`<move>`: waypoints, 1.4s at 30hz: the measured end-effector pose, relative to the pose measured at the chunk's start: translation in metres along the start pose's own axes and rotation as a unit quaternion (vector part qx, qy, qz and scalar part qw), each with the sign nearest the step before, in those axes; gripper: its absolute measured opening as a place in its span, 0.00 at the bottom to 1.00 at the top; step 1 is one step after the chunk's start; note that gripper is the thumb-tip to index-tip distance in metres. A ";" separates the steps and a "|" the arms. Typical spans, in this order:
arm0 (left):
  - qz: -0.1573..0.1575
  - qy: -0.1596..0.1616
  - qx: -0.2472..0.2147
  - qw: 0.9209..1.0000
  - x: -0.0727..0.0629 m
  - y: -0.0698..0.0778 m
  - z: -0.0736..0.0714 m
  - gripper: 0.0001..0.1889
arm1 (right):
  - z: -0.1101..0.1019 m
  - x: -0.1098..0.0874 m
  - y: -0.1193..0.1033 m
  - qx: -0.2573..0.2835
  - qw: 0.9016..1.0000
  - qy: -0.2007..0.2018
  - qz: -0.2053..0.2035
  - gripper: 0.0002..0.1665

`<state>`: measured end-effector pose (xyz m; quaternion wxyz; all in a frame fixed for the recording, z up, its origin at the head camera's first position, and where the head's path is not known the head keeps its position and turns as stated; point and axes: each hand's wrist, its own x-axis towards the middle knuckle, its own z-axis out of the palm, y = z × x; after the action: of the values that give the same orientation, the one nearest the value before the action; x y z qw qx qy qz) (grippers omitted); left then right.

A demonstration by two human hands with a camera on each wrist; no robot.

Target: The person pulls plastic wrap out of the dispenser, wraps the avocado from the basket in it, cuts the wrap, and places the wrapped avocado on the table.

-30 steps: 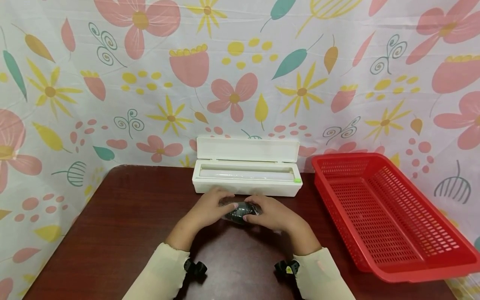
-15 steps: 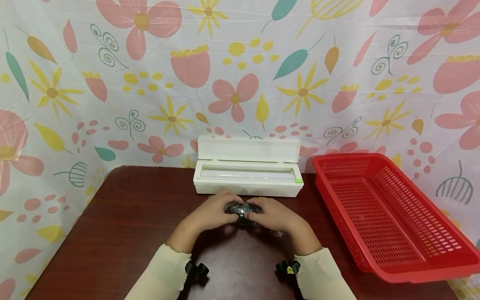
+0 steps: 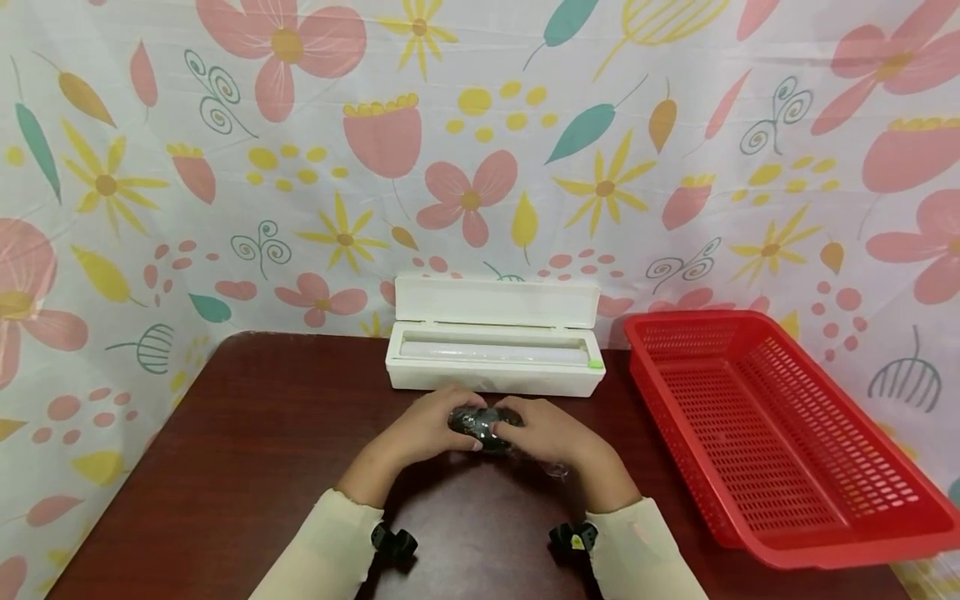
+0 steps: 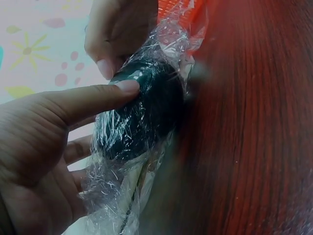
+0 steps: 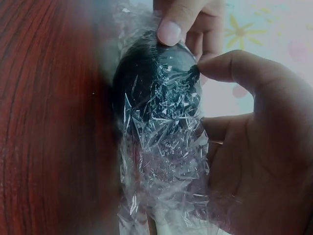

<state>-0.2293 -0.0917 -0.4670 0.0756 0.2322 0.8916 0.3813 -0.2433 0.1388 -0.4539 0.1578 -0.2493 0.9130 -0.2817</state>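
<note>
Both hands hold a dark, smooth, rounded object point(image 3: 472, 423) wrapped in clear cling film, low over the table in front of the white box. My left hand point(image 3: 427, 427) grips its left end, thumb on the near side. The right hand point(image 3: 553, 429) grips the other end, its thumb pressing on the film. In the left wrist view the left thumb lies across the dark object point(image 4: 151, 107), and crinkled film trails from both ends. Loose, bunched cling film point(image 5: 166, 161) stretches out along the right palm in the right wrist view. The far fingers are partly hidden behind the object.
A white cling film dispenser box point(image 3: 495, 379) stands at the back with its lid raised and a roll point(image 3: 495, 352) inside. To the right is a red perforated plastic basket point(image 3: 757, 546). Flower-patterned cloth hangs behind the dark wooden table point(image 3: 247, 467).
My left thumb has shifted from the object's top down to its near side, and the fingers regrip it. The right thumb has moved slightly. A wisp of film now shows below the right hand.
</note>
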 end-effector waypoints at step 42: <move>-0.038 -0.060 0.006 0.997 -0.004 -0.005 -0.006 0.23 | 0.000 -0.007 -0.020 -0.027 0.998 0.006 -0.054 0.30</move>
<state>-0.2295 -0.1005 -0.4667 0.1424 0.2210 0.8959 0.3582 -0.2301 0.1281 -0.4405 0.1301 -0.3010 0.9063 -0.2667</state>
